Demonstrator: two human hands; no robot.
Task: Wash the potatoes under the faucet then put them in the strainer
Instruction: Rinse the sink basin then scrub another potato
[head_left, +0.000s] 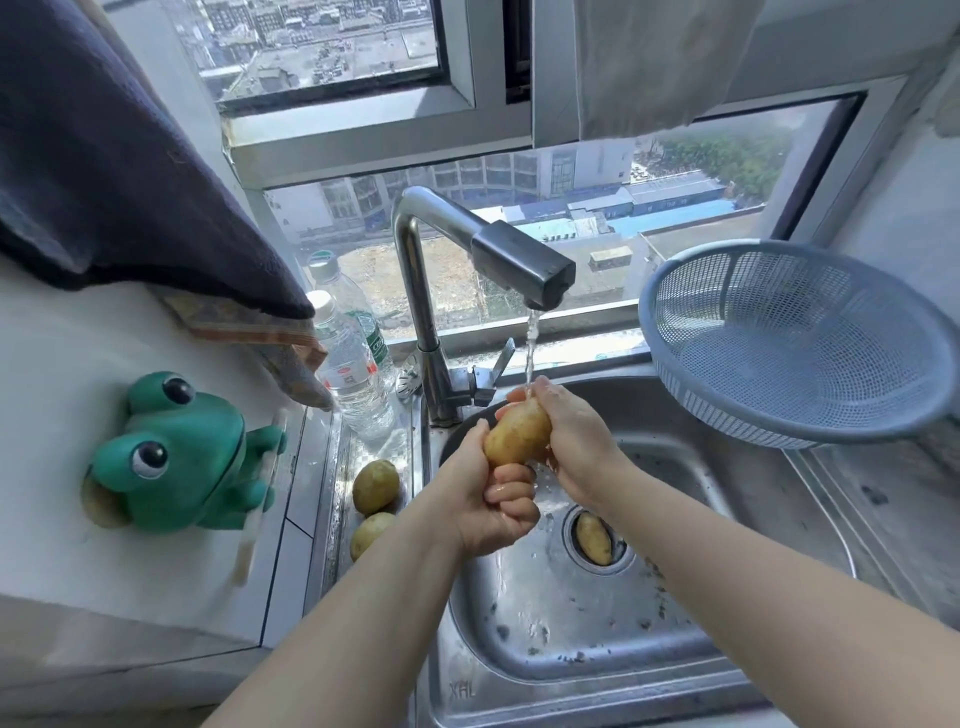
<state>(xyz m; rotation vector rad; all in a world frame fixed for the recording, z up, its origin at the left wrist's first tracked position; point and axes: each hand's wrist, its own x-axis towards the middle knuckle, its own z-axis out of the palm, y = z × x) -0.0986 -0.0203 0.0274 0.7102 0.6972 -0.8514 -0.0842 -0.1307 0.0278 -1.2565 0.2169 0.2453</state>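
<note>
I hold one potato (517, 436) between both hands in the water stream (530, 353) falling from the faucet (524, 260) just above my fingers (545, 401). My left hand (483, 504) grips its lower end, fingers curled tight beneath it and thumb up its side. My right hand (576, 441) wraps the upper end from the right, fingertips at the top where the water lands. Below my fingers lies the steel sink (571, 654) (wet, flecked with dirt), with a second potato (594, 538) sitting in its drain. Left of my left hand, two more potatoes (375, 486) lie on the wet surface. The blue strainer (795, 343) stands tilted, well to the right of my right hand.
</note>
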